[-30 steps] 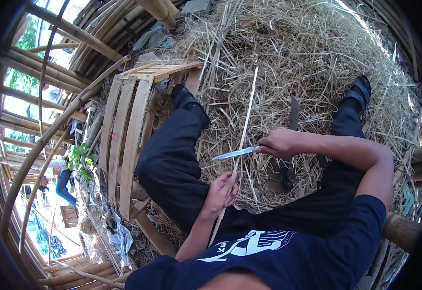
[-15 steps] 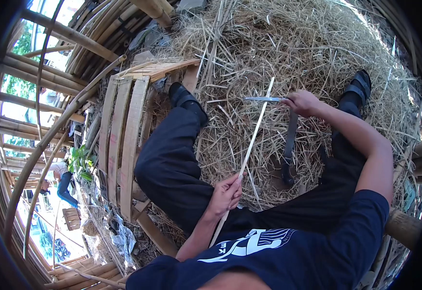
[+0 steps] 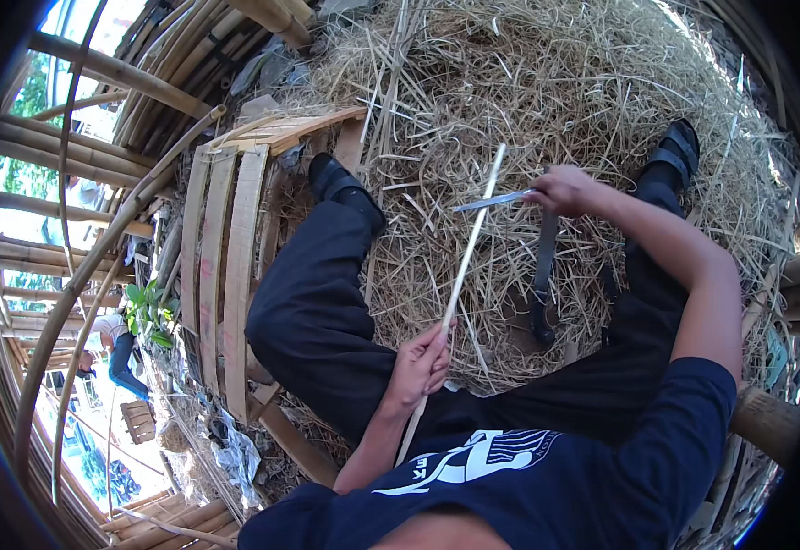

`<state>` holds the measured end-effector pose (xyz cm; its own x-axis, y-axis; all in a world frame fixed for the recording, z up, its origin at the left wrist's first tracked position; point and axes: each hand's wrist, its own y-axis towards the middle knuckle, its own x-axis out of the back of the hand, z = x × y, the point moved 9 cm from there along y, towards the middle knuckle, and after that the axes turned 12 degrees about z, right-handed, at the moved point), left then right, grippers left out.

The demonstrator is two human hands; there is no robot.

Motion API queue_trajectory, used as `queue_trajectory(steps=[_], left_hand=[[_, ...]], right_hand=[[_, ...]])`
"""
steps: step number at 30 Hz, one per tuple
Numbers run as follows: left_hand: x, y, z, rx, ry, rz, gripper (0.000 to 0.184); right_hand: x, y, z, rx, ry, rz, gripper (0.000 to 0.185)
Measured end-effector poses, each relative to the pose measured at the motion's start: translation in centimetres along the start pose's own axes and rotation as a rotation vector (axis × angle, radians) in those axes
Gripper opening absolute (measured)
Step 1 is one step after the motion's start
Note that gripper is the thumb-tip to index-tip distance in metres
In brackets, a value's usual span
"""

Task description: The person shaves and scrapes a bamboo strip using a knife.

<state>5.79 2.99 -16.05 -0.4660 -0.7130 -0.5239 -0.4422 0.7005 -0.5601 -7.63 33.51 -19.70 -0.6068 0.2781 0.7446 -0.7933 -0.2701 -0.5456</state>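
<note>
My left hand is closed around a long, pale bamboo strip in front of my lap. The strip slants away from me, its far end over the straw and its near end by my shirt. My right hand grips a knife, its handle hidden in my fingers. The knife's blade crosses the strip near the far end and looks to be against it. Below my right hand is a long, dark, flat object with a curved lower end; I cannot tell what it is.
Straw and shavings cover the ground between and beyond my legs. To the left stands a slatted wooden crate, beside bamboo rails. Past the rails, a person is bent over. A thick bamboo pole lies at my right.
The knife blade has tilted, its tip now lower, and it sits slightly nearer me along the strip. My left hand has shifted a little left with the strip; the whole view has moved slightly.
</note>
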Motion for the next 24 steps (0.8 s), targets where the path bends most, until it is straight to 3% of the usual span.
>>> queue_trajectory(steps=[3,5,7,9,12,14,15,16,19,20,22,24], left_hand=[[-0.2,0.0,0.0,0.032,0.026,-0.008,0.033],[-0.4,0.2,-0.1,0.025,0.006,-0.010,0.033],[-0.4,0.3,-0.3,0.004,-0.001,0.005,0.033],[-0.4,0.2,-0.4,0.000,-0.011,-0.008,0.033],[-0.4,0.0,-0.4,-0.011,-0.021,-0.008,0.033],[-0.3,-0.2,-0.3,-0.015,-0.022,-0.004,0.033],[-0.2,-0.1,-0.1,0.008,-0.015,-0.010,0.033],[-0.1,0.0,0.0,0.027,-0.007,-0.014,0.033],[-0.4,0.6,-0.2,0.016,0.000,-0.006,0.033],[-0.3,0.5,-0.1,0.010,-0.011,-0.004,0.034],[-0.5,0.4,0.1,0.007,-0.003,0.004,0.034],[-0.5,0.3,-0.3,-0.002,0.008,0.000,0.034]], right_hand=[[1.5,-1.2,-3.2,-0.045,0.001,-0.220,0.047],[0.8,-0.8,-2.1,-0.033,0.221,-0.253,0.045],[1.0,-1.3,2.8,0.058,0.161,-0.083,0.045],[0.0,-1.7,7.4,0.334,0.067,-0.119,0.043],[-2.1,-1.5,8.9,0.416,0.002,0.014,0.043],[-0.8,0.5,3.1,0.065,0.096,-0.026,0.045],[0.9,0.1,-2.3,-0.252,0.304,-0.034,0.047],[2.6,0.0,-3.6,-0.075,-0.171,-0.126,0.050],[2.3,-1.5,-2.3,-0.153,0.173,-0.233,0.050],[0.4,-0.2,-2.1,-0.071,0.304,-0.191,0.047],[0.1,-0.9,3.4,0.027,0.096,-0.016,0.047],[-1.0,-1.0,7.9,0.277,-0.065,-0.049,0.044]])
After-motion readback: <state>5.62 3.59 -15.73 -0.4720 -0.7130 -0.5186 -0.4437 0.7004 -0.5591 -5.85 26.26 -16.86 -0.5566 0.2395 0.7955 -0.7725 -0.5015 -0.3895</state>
